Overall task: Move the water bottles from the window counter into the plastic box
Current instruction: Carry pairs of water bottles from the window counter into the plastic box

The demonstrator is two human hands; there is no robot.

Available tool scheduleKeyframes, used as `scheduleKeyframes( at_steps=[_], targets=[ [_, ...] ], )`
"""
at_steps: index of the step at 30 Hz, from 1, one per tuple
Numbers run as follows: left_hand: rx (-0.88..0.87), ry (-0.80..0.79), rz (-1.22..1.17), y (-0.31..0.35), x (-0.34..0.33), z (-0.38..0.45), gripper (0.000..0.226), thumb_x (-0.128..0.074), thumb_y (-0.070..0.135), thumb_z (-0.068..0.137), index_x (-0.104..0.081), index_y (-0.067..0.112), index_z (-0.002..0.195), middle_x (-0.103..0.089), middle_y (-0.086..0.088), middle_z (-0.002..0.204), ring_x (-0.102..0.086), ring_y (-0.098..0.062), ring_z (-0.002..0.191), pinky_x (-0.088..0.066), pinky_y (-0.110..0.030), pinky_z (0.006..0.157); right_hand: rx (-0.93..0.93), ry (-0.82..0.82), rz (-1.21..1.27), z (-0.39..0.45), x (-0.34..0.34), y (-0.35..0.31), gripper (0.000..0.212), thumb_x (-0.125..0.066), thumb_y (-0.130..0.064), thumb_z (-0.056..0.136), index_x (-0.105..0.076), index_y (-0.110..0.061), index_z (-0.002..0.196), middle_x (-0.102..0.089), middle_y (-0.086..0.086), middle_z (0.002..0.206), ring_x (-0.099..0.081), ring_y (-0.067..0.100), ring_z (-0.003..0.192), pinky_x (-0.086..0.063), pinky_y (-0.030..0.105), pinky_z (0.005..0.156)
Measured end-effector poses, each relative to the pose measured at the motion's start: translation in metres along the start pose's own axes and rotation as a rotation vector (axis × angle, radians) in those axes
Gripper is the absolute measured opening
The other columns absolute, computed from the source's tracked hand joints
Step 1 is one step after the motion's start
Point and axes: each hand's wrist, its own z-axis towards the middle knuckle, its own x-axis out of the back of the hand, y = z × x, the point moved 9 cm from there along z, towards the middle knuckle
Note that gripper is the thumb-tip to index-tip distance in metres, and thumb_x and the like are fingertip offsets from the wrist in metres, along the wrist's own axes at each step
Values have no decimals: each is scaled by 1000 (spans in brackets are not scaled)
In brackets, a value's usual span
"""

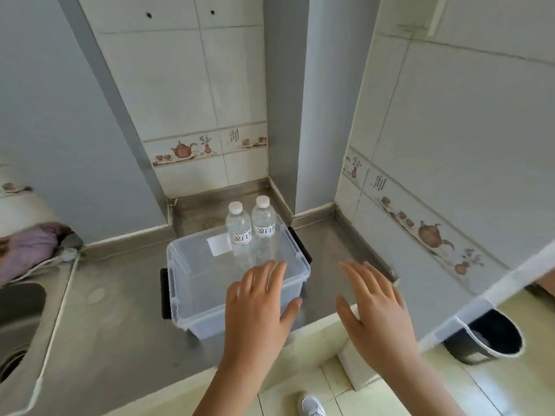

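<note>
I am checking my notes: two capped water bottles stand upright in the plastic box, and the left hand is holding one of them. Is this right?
Not quite. The head view shows the left hand empty, fingers spread over the plastic box, touching neither bottle. The rest holds: two capped water bottles stand upright in it.

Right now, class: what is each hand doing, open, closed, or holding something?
Left hand: open, fingers spread, holding nothing, over the box.
Right hand: open, holding nothing, beside the box.
</note>
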Motion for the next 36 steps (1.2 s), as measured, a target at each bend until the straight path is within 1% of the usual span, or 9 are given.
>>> scheduleKeyframes(
  at_steps=[4, 7, 11, 14, 17, 21, 25, 29, 36],
  targets=[
    [-171, -56, -91, 41, -3, -28, 57, -63, 53, 82, -58, 22, 130, -65, 3, 126, -63, -21, 111, -55, -40, 80, -180, 26, -18, -64, 26, 27, 54, -38, -46, 90, -41, -27, 140, -45, -8, 145, -35, 20, 138, -32, 42, 108],
    [-314, -111, -146, 89, -6, -42, 58, -53, 55, 82, -57, 23, 130, -65, 4, 127, -63, -19, 113, -55, -40, 83, -307, 85, -47, -109, 58, 50, 56, -31, -52, 89, -40, -30, 140, -45, -10, 145, -36, 18, 138, -31, 40, 108],
    [-481, -157, -195, 162, -9, -55, 61, -53, 59, 78, -60, 26, 128, -67, 5, 126, -65, -18, 111, -55, -40, 84, -463, 204, -69, -162, 100, 85, 54, -34, -50, 88, -44, -29, 138, -48, -8, 143, -42, 21, 134, -41, 46, 101],
    [-599, -162, -232, 218, -10, -65, 60, -53, 60, 79, -58, 27, 129, -65, 6, 128, -62, -16, 115, -51, -38, 89, -546, 243, -81, -197, 116, 117, 54, -36, -48, 87, -45, -29, 137, -47, -7, 143, -38, 21, 136, -39, 44, 101],
    [-704, -173, -278, 278, -16, -80, 60, -48, 57, 81, -55, 26, 131, -62, 7, 130, -53, -14, 119, -39, -34, 95, -645, 276, -89, -229, 132, 159, 55, -35, -48, 86, -46, -28, 136, -46, -8, 144, -35, 20, 138, -35, 42, 102],
    [-799, -211, -337, 368, -29, -100, 58, -46, 53, 81, -60, 23, 129, -64, 4, 127, -59, -17, 117, -51, -38, 88, -757, 291, -119, -277, 160, 223, 57, -33, -50, 85, -42, -31, 138, -43, -9, 146, -34, 19, 138, -34, 40, 104],
    [-872, -235, -385, 467, -40, -127, 54, -45, 46, 80, -57, 23, 128, -63, 4, 126, -58, -17, 116, -46, -37, 91, -820, 326, -138, -327, 200, 291, 58, -31, -50, 85, -40, -30, 139, -41, -9, 147, -36, 15, 133, -36, 39, 101],
    [-962, -261, -411, 567, -45, -160, 55, -44, 47, 83, -57, 21, 130, -63, 2, 127, -60, -20, 117, -53, -42, 88, -881, 367, -185, -378, 243, 356, 56, -34, -47, 86, -42, -28, 138, -42, -6, 146, -35, 17, 133, -39, 43, 99],
    [-1113, -327, -379, 703, -62, -203, 56, -44, 50, 84, -61, 21, 129, -64, 2, 128, -60, -20, 118, -53, -42, 88, -1045, 428, -214, -462, 288, 449, 55, -34, -49, 86, -42, -30, 137, -42, -7, 146, -30, 16, 137, -37, 44, 100]
  ],
)
